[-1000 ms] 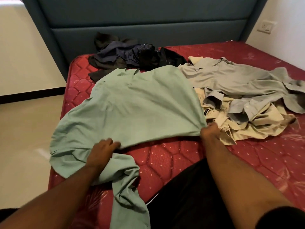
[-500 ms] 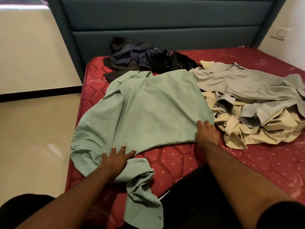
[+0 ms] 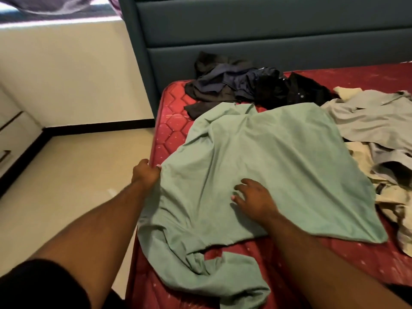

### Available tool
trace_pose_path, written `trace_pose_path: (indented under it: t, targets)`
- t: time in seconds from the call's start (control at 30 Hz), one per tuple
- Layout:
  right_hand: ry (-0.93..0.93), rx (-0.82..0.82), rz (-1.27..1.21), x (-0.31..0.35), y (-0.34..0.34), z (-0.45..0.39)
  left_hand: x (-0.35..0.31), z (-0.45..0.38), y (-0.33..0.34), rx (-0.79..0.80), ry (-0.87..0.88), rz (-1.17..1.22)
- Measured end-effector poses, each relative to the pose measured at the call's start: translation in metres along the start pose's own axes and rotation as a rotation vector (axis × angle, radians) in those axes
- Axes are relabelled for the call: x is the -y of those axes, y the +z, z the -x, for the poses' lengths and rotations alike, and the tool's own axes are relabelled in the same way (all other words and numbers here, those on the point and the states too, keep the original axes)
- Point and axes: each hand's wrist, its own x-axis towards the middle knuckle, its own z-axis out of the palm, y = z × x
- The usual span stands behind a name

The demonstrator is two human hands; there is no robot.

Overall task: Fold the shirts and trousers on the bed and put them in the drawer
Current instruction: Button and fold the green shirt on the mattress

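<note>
Gripping green shirt (image 3: 267, 157) edge, left hand (image 3: 145, 175), right hand (image 3: 254, 199) flat

A pale green shirt (image 3: 263, 166) lies spread back-up on the near left of the red mattress (image 3: 171, 121), one sleeve bunched nearest.

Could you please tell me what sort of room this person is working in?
Most likely a bedroom. A red quilted mattress sits against a padded teal headboard, and loose clothes lie on it, among them a green shirt and a dark pile. Drawer fronts show at the left edge.
</note>
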Motion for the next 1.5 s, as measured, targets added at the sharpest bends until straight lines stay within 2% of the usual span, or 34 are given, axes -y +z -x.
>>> trace_pose_path:
  t: [0.03,0.1,0.17,0.2,0.23,0.33,0.4,0.47,0.5,0.57,0.63,0.73,0.8,0.83,0.87,0.93,0.97,1.0,1.03,1.07,1.13,1.2,1.23,1.27,1.37,1.5]
  targets:
    - [-0.042,0.006,-0.05,0.014,0.011,-0.012,-0.002,-0.012,-0.002,0.089,-0.136,0.195]
    - [-0.054,0.05,-0.071,0.03,0.032,-0.021,-0.01,-0.014,-0.002,0.423,-0.34,0.451]
    - [-0.023,0.073,0.03,0.033,0.057,-0.023,-0.018,-0.012,0.004,0.744,-0.26,0.385]
    - [-0.012,0.041,0.083,0.032,0.067,-0.022,-0.021,-0.011,0.01,0.835,-0.155,0.266]
    - [-0.003,0.015,0.121,0.031,0.071,-0.02,-0.025,-0.005,0.015,0.86,-0.032,0.139]
    - [-0.029,-0.067,0.17,0.029,0.076,-0.02,-0.026,0.016,0.05,0.756,0.387,-0.113]
    - [-0.039,-0.091,0.154,0.029,0.074,-0.02,-0.028,0.032,0.072,0.646,0.54,-0.271]
    - [-0.045,-0.1,0.157,0.031,0.072,-0.019,-0.026,0.04,0.086,0.528,0.555,-0.334]
    - [-0.045,-0.071,0.156,0.031,0.071,-0.019,-0.027,0.043,0.087,0.535,0.56,-0.218]
    - [-0.038,0.005,0.149,0.029,0.07,-0.018,-0.031,0.049,0.084,0.636,0.46,0.129]
    - [-0.03,0.074,0.152,0.03,0.068,-0.021,-0.034,0.052,0.076,0.658,0.377,0.313]
    - [-0.018,0.113,0.137,0.033,0.063,-0.024,-0.04,0.039,0.055,0.561,0.411,0.305]
    - [-0.008,0.144,0.131,0.032,0.063,-0.024,-0.041,0.014,0.027,0.535,0.331,0.346]
    - [-0.007,0.152,0.141,0.032,0.063,-0.024,-0.036,-0.004,0.008,0.464,0.309,0.345]
    - [-0.01,0.16,0.149,0.032,0.063,-0.025,-0.028,-0.023,-0.011,0.316,0.299,0.301]
    - [-0.012,0.178,0.148,0.032,0.063,-0.025,-0.007,-0.054,-0.048,-0.089,0.283,0.048]
    - [-0.013,0.184,0.145,0.031,0.064,-0.026,0.005,-0.061,-0.058,-0.236,0.205,-0.094]
    - [-0.013,0.189,0.143,0.031,0.064,-0.026,0.013,-0.06,-0.06,-0.306,0.135,-0.198]
    - [-0.012,0.193,0.141,0.031,0.064,-0.026,0.017,-0.054,-0.057,-0.314,0.144,-0.252]
    - [-0.009,0.195,0.142,0.031,0.064,-0.026,0.018,-0.044,-0.049,-0.28,0.252,-0.259]
    - [-0.001,0.206,0.152,0.032,0.063,-0.027,0.016,-0.016,-0.023,-0.145,0.622,-0.217]
    - [0.0,0.21,0.155,0.034,0.061,-0.024,0.015,0.016,0.015,-0.056,0.971,-0.314]
    - [-0.007,0.214,0.157,0.035,0.058,-0.021,0.014,0.032,0.034,-0.001,1.066,-0.401]
    - [-0.021,0.218,0.167,0.034,0.055,-0.015,0.013,0.05,0.051,0.082,1.077,-0.493]
    - [0.01,0.232,0.201,0.003,0.042,0.007,0.023,0.087,0.09,0.285,0.865,-0.739]
    - [0.412,0.197,0.178,-0.108,0.0,0.043,0.04,0.087,0.103,0.356,0.785,-0.819]
